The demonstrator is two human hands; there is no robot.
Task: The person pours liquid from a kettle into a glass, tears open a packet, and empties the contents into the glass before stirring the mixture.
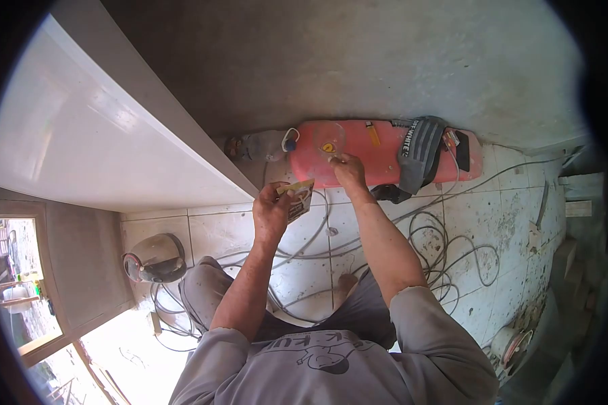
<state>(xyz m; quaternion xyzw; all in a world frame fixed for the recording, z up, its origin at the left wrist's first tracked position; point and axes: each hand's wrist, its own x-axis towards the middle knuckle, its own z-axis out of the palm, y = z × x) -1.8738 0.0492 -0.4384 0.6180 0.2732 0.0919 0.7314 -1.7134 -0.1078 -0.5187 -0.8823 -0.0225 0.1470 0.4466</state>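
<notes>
My left hand (271, 214) is closed around a small flat packet (300, 201) with a yellowish top edge and a dark printed front. To its right, my right hand (350, 172) is pinched shut at the near edge of a long red plastic thing (378, 164). Something small and pale may be between its fingertips, but I cannot make out what. Just beyond those fingers a small round yellow and dark item (328, 147) lies on the red surface. A yellow lighter (373, 133) rests farther right on it.
A dark cloth (422, 152) lettered OFF-WHITE drapes over the red thing. A large clear bottle (256, 146) lies at its left end. Grey cable (429, 243) coils across the tiled floor (216, 233). A dusty rounded object (156, 258) sits left, below a white panel (135, 128).
</notes>
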